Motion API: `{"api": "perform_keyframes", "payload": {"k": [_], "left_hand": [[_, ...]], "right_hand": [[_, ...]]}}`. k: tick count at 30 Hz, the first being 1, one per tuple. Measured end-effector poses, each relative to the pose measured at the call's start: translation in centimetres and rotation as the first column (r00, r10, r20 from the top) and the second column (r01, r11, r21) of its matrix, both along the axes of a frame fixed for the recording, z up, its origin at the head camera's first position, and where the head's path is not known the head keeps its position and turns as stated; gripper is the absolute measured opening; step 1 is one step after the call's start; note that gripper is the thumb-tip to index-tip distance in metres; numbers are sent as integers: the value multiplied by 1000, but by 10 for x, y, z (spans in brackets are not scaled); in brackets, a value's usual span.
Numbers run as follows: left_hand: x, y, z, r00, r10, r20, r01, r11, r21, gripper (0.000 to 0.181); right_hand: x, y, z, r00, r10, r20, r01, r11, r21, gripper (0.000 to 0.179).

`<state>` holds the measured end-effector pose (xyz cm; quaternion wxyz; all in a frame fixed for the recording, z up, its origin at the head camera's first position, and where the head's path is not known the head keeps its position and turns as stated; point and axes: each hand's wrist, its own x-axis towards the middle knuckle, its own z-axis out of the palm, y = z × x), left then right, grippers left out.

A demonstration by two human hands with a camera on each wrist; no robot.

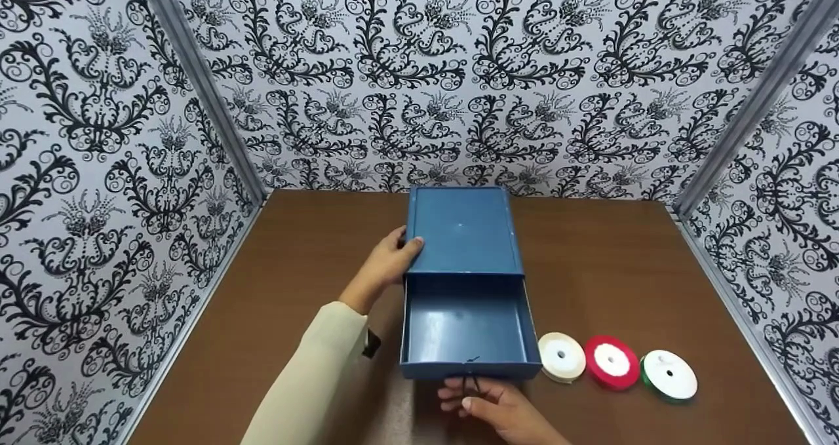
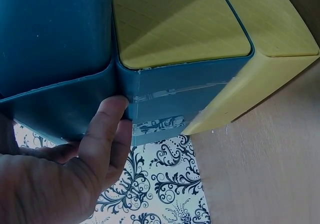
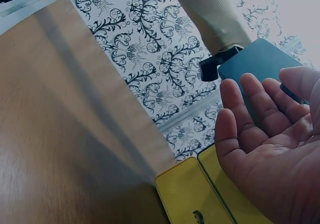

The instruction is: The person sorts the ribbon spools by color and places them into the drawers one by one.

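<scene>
A blue drawer box [image 1: 462, 229] stands in the middle of the table in the head view, its top drawer [image 1: 465, 330] pulled out toward me and bare inside. My left hand [image 1: 391, 258] holds the box's left side, thumb on the upper edge; in the left wrist view its fingers [image 2: 102, 129] press the blue casing beside a yellow panel [image 2: 180, 29]. A black cord loop hangs at the drawer's front. My right hand [image 1: 491, 402], palm up, has its fingers hooked at this loop; the right wrist view shows the fingers [image 3: 257, 104] bent toward the thumb.
Three ribbon spools lie right of the drawer: cream [image 1: 562, 358], red [image 1: 612, 362] and green with a white face [image 1: 668, 375]. Yellow panels [image 3: 192, 191] show below my hand in the right wrist view. Patterned walls [image 1: 426, 71] enclose the brown table [image 1: 314, 248].
</scene>
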<state>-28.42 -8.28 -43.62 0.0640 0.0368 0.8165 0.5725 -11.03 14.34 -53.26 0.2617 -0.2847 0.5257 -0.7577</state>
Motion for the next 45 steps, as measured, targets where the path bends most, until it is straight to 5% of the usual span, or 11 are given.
{"api": "perform_keyframes", "payload": {"k": [6, 14, 18, 22, 29, 38, 40, 43, 45], "left_hand": [[0, 0, 1, 1000, 7, -6, -7, 1000, -21, 55], [-1, -1, -1, 1000, 9, -13, -9, 1000, -19, 57], [0, -1, -2, 1000, 7, -5, -7, 1000, 1, 56], [0, -1, -3, 1000, 7, -10, -7, 1000, 6, 54], [0, 0, -1, 1000, -8, -9, 9, 1000, 22, 53], [0, 1, -2, 1000, 1, 0, -1, 1000, 21, 55], [0, 1, -1, 1000, -3, 11, 3, 1000, 28, 55], [0, -1, -1, 1000, -1, 10, 1, 1000, 25, 56], [1, -2, 0, 1000, 3, 1, -3, 1000, 14, 56]], "right_hand": [[0, 0, -1, 997, 48, -67, -50, 998, -27, 38], [3, 2, 9, 970, 137, -202, -106, 982, 156, 38], [5, 4, 22, 926, 243, -288, -149, 938, 313, 40], [6, 4, 34, 843, 327, -427, -152, 907, 394, 42], [7, 7, 56, 649, 297, -701, -32, 931, 365, 47], [8, 21, 90, 503, 125, -855, 207, 943, 260, 46], [6, 23, 97, 427, 79, -901, 253, 946, 202, 44], [0, 23, 112, 266, 4, -964, 288, 954, 84, 38], [-3, 21, 124, 179, -41, -983, 294, 956, 14, 35]]}}
